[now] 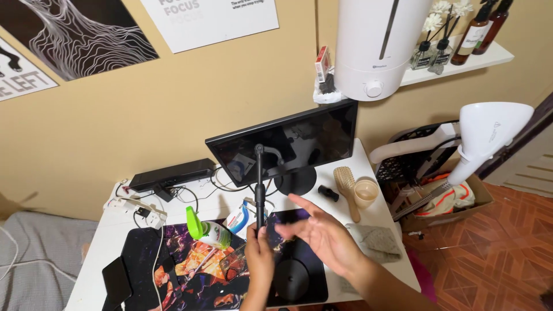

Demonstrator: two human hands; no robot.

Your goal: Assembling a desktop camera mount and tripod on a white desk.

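A black pole stand rises upright from a round black base on the desk mat. My left hand is wrapped around the lower part of the pole. My right hand hovers just right of the pole, fingers spread and palm turned up, holding nothing. Behind the pole stands a dark monitor.
A white desk carries a printed mat, a green-capped spray bottle, a phone, a wooden hairbrush, a beige cup, a grey cloth, cables and a power strip. A white lamp and basket stand at right.
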